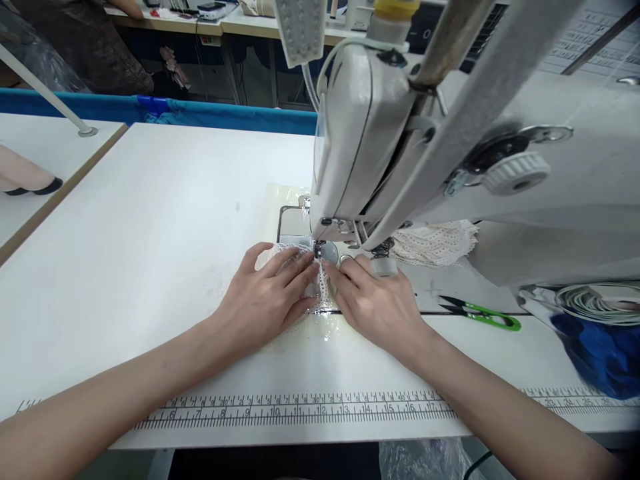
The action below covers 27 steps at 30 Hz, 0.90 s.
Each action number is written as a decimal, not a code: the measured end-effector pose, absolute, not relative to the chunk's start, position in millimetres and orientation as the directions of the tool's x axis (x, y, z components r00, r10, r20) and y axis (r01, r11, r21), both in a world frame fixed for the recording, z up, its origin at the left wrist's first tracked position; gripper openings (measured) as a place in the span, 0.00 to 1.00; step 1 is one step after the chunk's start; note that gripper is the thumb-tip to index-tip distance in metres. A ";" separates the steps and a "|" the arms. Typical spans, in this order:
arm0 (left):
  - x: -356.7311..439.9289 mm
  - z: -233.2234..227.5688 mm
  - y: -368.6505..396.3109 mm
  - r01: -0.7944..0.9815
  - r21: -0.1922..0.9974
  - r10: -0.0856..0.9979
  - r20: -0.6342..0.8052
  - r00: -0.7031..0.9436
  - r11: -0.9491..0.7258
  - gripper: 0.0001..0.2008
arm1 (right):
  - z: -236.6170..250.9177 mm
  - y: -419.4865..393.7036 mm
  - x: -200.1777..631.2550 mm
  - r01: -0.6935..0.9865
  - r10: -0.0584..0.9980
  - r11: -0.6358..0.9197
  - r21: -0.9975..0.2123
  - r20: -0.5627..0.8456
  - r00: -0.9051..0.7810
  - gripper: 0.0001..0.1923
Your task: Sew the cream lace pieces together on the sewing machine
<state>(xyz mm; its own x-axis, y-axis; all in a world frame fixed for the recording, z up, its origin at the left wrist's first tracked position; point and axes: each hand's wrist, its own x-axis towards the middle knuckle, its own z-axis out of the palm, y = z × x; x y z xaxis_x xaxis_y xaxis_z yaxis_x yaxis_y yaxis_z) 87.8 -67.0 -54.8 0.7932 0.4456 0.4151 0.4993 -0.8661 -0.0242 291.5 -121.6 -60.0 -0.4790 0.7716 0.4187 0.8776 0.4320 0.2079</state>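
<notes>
White table (150, 220), sewing machine (400, 153) over lace (293, 257), snips (483, 313) probably idle

Sewing workshop, industrial sewing machine (400, 153), ruled worktable (150, 220)

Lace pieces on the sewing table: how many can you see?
2. One white lace piece lies under both hands at the needle, left hand and right hand pressing it. Another white lace bunch sits behind the machine head, partly hidden.
</notes>
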 end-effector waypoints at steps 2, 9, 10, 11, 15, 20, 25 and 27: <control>87.4 -55.2 -67.2 0.500 -0.013 0.449 0.418 0.789 -0.866 0.17 | -60.0 -121.3 291.9 0.879 0.775 0.427 0.213 0.415 -0.477 0.16; 86.5 -56.0 -68.8 0.500 0.003 0.456 0.414 0.787 -0.866 0.17 | -60.8 -120.8 293.7 0.874 0.772 0.427 0.233 0.409 -0.486 0.17; 86.6 -55.8 -68.8 0.500 0.001 0.456 0.411 0.789 -0.866 0.17 | -61.0 -120.8 294.0 0.874 0.771 0.426 0.234 0.412 -0.485 0.17; 86.6 -55.5 -68.6 0.500 -0.002 0.456 0.409 0.791 -0.866 0.17 | -61.1 -120.8 294.2 0.874 0.770 0.424 0.235 0.415 -0.485 0.17; 86.6 -55.1 -67.6 0.501 -0.007 0.456 0.407 0.792 -0.865 0.17 | -62.0 -120.8 294.3 0.873 0.764 0.422 0.243 0.422 -0.487 0.17; 86.1 -55.6 -65.6 0.508 -0.009 0.462 0.402 0.790 -0.861 0.18 | -63.0 -119.9 293.3 0.875 0.770 0.413 0.252 0.416 -0.483 0.18; 86.9 -56.7 -63.3 0.509 0.009 0.470 0.395 0.789 -0.861 0.18 | -62.4 -116.6 292.8 0.883 0.774 0.384 0.270 0.427 -0.467 0.17; 86.8 -57.7 -62.1 0.511 0.015 0.474 0.396 0.786 -0.860 0.18 | -61.9 -115.3 292.4 0.885 0.779 0.375 0.275 0.424 -0.462 0.16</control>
